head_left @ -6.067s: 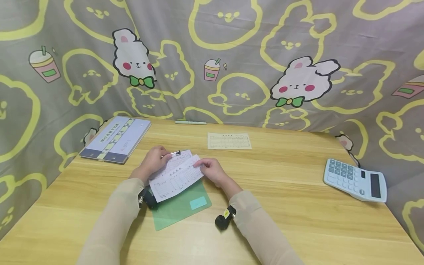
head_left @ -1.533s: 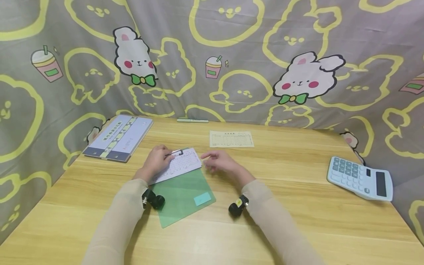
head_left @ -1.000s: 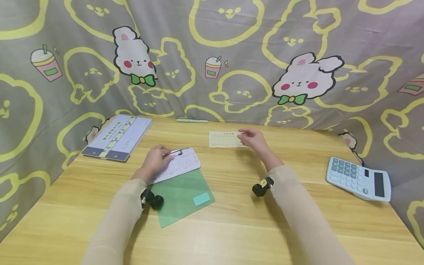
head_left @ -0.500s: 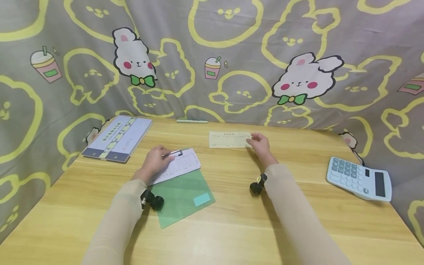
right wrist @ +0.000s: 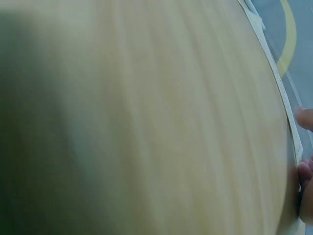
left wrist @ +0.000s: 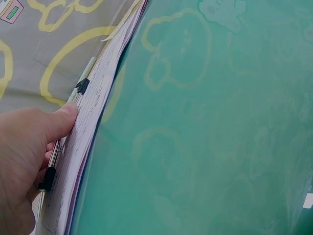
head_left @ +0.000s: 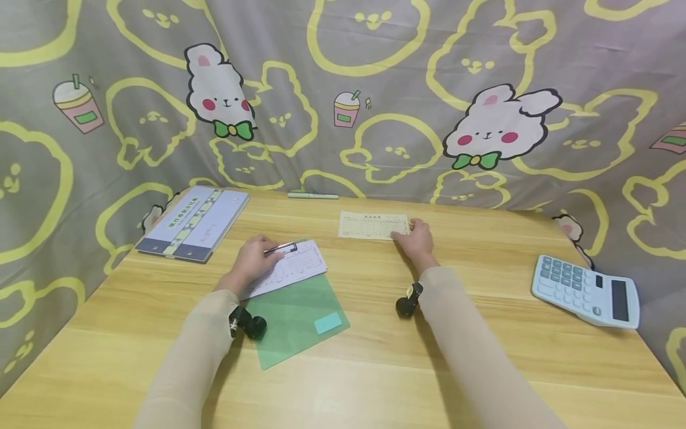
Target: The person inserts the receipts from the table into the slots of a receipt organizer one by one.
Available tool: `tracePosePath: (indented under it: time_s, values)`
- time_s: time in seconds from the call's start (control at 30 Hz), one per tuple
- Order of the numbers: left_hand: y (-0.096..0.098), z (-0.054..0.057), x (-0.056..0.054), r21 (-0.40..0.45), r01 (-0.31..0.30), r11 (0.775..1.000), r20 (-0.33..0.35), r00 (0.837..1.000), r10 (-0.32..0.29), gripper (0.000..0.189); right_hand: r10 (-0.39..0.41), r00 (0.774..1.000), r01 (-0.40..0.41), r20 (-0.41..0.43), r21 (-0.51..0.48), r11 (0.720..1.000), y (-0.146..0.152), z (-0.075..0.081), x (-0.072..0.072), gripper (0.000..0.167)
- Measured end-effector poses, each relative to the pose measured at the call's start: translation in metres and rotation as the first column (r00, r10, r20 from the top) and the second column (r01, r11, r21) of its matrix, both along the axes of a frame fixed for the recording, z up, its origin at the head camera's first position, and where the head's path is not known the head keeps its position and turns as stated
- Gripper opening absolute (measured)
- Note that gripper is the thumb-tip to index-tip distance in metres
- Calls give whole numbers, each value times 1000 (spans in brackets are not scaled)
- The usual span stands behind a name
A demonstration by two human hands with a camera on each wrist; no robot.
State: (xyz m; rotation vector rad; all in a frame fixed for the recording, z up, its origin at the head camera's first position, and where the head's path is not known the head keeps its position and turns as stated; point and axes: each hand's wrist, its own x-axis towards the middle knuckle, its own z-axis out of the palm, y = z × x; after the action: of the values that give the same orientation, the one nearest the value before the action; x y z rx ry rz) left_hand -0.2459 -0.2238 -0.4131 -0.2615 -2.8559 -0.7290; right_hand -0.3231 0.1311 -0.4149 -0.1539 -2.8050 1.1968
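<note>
My left hand (head_left: 252, 261) grips the top edge of a green clipboard (head_left: 297, 319) in the head view. Its thumb lies over the metal clip (left wrist: 83, 87) in the left wrist view, with fingers curled behind. Under that clip sit white printed forms (head_left: 297, 262), stacked along the upper part of the board. Farther back, a pale yellow printed slip (head_left: 370, 225) lies on the table. My right hand (head_left: 420, 241) pinches its right end, thumb at the near edge and fingers at the far corner. The right wrist view shows only part of that hand (right wrist: 306, 196) at the frame edge.
A bound account book (head_left: 195, 223) lies at the back left, and a capped pen (head_left: 313, 195) along the back edge. At the right is a light blue calculator (head_left: 586, 292). A patterned curtain (head_left: 396, 77) hangs behind the wooden table (head_left: 429, 369).
Earlier the right hand held up a white form over the clipboard; that form now lies with the others. The hand then moved right and back to the yellow slip. The left hand stayed.
</note>
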Motion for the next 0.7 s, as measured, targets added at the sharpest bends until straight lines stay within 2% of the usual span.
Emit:
tracePosePath:
  time_s: [0.17,0.3,0.53,0.7]
  values:
    - [-1,1,0,0,-1,1000,5,1000,1,33,9,1000,-12,30,113,993,-6,-1,1,73]
    - [0,1,0,4,-5,1000,12,1000,5,33,21,996,-34,86,159,987,-6,1,2,70]
    - [1,1,1,8,-11,1000,24,1000,11,34,49,985,-76,168,157,985,-4,10,4,55]
    - [0,1,1,15,-12,1000,26,1000,12,33,56,981,-86,187,156,984,-4,12,7,49]
